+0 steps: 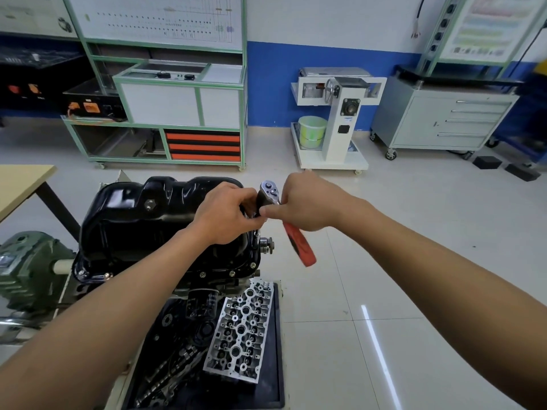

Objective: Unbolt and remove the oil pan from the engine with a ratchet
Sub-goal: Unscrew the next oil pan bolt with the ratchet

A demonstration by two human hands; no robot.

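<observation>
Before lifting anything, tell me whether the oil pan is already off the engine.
No, the oil pan sits in place with bolts in its near edge.

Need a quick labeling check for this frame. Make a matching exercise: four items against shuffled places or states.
Things:
1. ratchet
2. oil pan
3. cylinder head
4. oil filter

Places or states:
A. lying on the black tray
B. gripped by left hand and right hand
C. glossy black, flange bolts in place
D. just below the pan's near edge

Pairs: 1-B, 2-C, 3-A, 4-D
</observation>
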